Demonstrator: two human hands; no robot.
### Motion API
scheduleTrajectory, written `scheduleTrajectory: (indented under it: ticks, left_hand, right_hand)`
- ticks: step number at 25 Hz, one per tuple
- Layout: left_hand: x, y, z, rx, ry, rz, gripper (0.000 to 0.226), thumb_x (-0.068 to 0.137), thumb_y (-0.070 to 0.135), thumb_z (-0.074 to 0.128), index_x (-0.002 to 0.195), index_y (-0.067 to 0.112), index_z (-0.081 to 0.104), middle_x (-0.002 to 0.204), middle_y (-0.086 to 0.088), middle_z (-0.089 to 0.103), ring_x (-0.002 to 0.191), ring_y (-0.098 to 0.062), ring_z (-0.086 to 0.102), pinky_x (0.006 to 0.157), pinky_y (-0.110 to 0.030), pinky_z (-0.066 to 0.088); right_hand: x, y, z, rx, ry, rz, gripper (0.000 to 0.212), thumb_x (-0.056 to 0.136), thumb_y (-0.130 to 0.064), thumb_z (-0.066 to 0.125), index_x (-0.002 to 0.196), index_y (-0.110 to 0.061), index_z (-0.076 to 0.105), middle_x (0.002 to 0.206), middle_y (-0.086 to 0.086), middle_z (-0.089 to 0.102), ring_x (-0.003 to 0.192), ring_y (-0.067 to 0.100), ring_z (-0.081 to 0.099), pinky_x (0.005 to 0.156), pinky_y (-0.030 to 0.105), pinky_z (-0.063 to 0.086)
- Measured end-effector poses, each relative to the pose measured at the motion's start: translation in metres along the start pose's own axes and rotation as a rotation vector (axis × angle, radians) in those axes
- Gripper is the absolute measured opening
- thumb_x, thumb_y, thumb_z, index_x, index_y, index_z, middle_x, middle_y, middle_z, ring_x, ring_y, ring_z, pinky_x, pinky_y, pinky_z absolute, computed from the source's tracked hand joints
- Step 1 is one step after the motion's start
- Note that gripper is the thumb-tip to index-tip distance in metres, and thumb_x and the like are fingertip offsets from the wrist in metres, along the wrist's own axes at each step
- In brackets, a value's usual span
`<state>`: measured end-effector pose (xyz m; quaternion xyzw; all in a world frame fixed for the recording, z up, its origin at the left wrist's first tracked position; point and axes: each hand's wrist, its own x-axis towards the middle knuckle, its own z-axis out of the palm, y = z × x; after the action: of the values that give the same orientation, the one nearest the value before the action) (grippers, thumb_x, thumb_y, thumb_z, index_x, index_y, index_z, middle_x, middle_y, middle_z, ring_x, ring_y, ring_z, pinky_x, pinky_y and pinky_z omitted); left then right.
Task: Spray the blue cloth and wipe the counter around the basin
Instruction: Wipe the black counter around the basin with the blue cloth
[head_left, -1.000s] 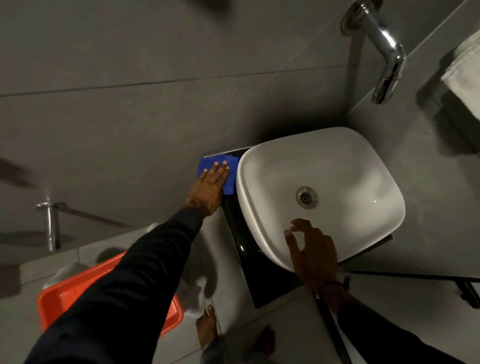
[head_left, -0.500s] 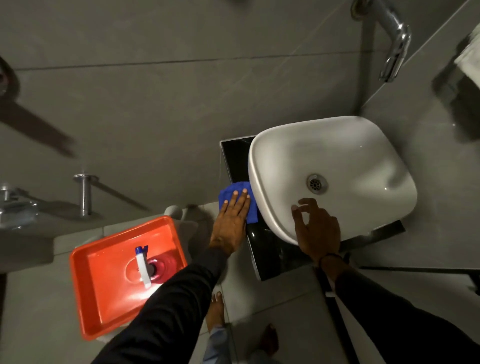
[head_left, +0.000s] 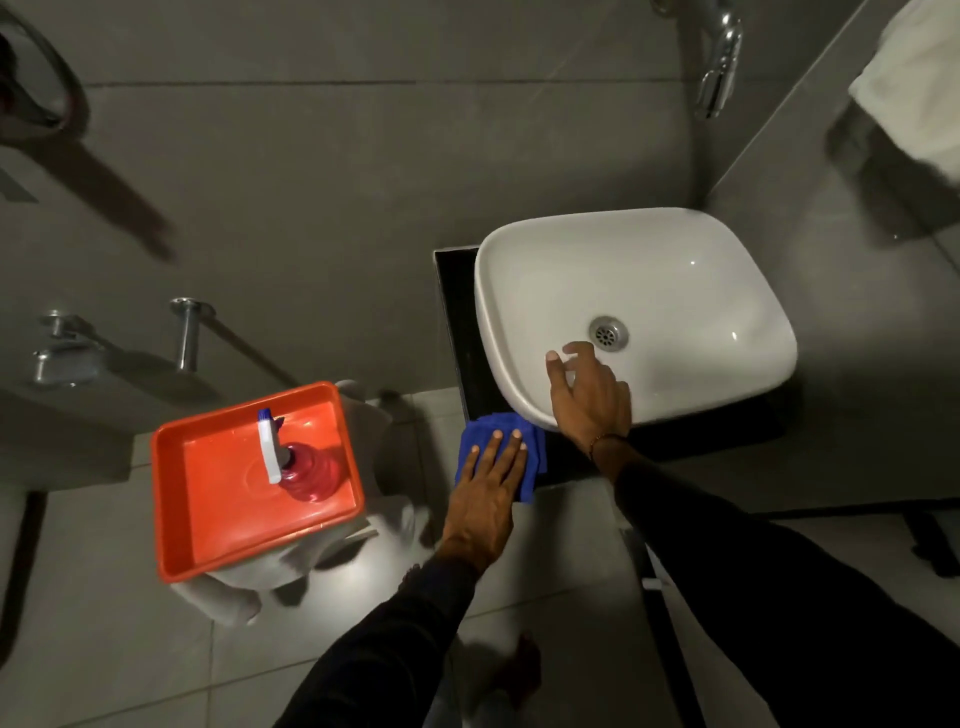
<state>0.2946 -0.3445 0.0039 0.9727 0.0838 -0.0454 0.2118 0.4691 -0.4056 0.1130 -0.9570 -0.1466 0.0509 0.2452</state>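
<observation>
A white basin (head_left: 665, 291) sits on a narrow black counter (head_left: 456, 322). My left hand (head_left: 485, 499) lies flat, fingers together, on the blue cloth (head_left: 485, 434), pressing it onto the counter's near left corner beside the basin. My right hand (head_left: 589, 397) rests on the basin's near rim, fingers spread and curled into the bowl near the drain (head_left: 608, 332). A spray bottle (head_left: 291, 462) with red liquid and a white-blue trigger head stands in an orange tray (head_left: 208, 540) at the left.
The tray rests on a white stool (head_left: 374, 540) close to the counter's left side. A chrome tap (head_left: 719, 67) juts from the grey tiled wall above the basin. A white towel (head_left: 919, 88) hangs at the upper right. Chrome fittings (head_left: 184, 332) stick out of the left wall. My bare feet stand on the tiled floor.
My left hand has dragged the blue cloth along the counter's left strip from the far corner to the near corner. My right hand stayed on the basin rim.
</observation>
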Motion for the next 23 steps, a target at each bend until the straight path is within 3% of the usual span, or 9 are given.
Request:
scheduleTrajectory:
  ticks: [4,7,9,12,15,18,20,23]
  left_hand:
    - [-0.007,0.018,0.006,0.018,-0.006,0.048,0.086,0.085,0.000,0.048,0.159,0.019,0.007,0.168,-0.005,0.010,0.155,-0.031,0.006,0.124,-0.054,0.017]
    - [-0.004,0.012,-0.004,0.020,-0.063,0.095,0.078,0.091,0.006,0.045,0.159,0.016,0.007,0.167,-0.003,-0.001,0.154,-0.029,-0.005,0.126,-0.049,0.002]
    - [-0.006,0.006,-0.014,0.022,-0.073,0.130,0.077,0.091,0.007,0.042,0.159,0.013,0.007,0.166,-0.003,-0.004,0.153,-0.029,-0.008,0.126,-0.048,0.000]
    - [-0.010,-0.010,-0.034,-0.028,-0.096,0.126,0.084,0.080,0.003,0.044,0.158,0.007,0.012,0.166,-0.009,0.002,0.154,-0.032,-0.001,0.127,-0.051,0.008]
    - [-0.004,-0.036,-0.064,-0.070,-0.050,0.095,0.079,0.079,0.018,0.031,0.155,0.005,0.018,0.164,-0.012,0.008,0.153,-0.035,0.007,0.124,-0.053,0.014]
    - [0.025,-0.045,-0.103,-0.040,0.064,0.102,0.064,0.095,0.024,0.025,0.156,0.004,0.022,0.165,-0.015,0.017,0.153,-0.034,0.012,0.124,-0.055,0.019]
    - [0.048,-0.038,-0.127,-0.013,0.130,0.131,0.058,0.103,0.026,0.027,0.158,0.005,0.018,0.167,-0.013,0.014,0.155,-0.031,0.008,0.126,-0.047,0.011]
    - [0.075,-0.029,-0.148,0.058,0.062,0.251,0.062,0.106,0.038,0.024,0.160,0.013,0.005,0.169,-0.005,0.002,0.156,-0.024,-0.004,0.127,-0.042,0.002]
  right_hand:
    - [-0.017,0.007,-0.025,0.273,0.251,-0.060,0.023,0.097,-0.036,0.056,0.104,-0.015,0.063,0.097,0.004,0.072,0.094,0.029,0.065,0.082,0.040,0.049]
    - [-0.044,0.035,-0.049,0.301,0.436,-0.127,0.015,0.092,-0.027,0.063,0.088,-0.012,0.059,0.079,0.003,0.061,0.079,0.025,0.057,0.075,0.040,0.046]
    - [-0.075,0.053,-0.049,0.278,0.445,-0.140,0.017,0.090,-0.025,0.065,0.081,-0.013,0.056,0.072,0.001,0.054,0.074,0.025,0.052,0.072,0.042,0.045]
    - [-0.127,0.070,-0.012,0.171,0.258,-0.151,0.016,0.088,-0.031,0.065,0.088,-0.016,0.060,0.079,-0.001,0.058,0.079,0.023,0.056,0.075,0.044,0.048]
    - [-0.161,0.061,0.030,0.026,-0.018,-0.167,0.041,0.091,-0.042,0.053,0.119,-0.014,0.062,0.110,0.006,0.065,0.102,0.024,0.061,0.090,0.042,0.052]
    - [-0.157,0.034,0.057,-0.045,-0.070,-0.265,0.047,0.090,-0.027,0.054,0.132,-0.006,0.058,0.128,0.013,0.065,0.119,0.029,0.061,0.104,0.039,0.050]
    - [-0.145,0.023,0.071,-0.111,-0.141,-0.312,0.054,0.087,-0.020,0.057,0.139,-0.003,0.053,0.141,0.016,0.058,0.135,0.032,0.052,0.115,0.042,0.041]
    - [-0.142,0.031,0.086,-0.211,-0.288,-0.309,0.080,0.084,-0.018,0.064,0.154,-0.002,0.030,0.162,0.018,0.031,0.153,0.032,0.023,0.125,0.044,0.020]
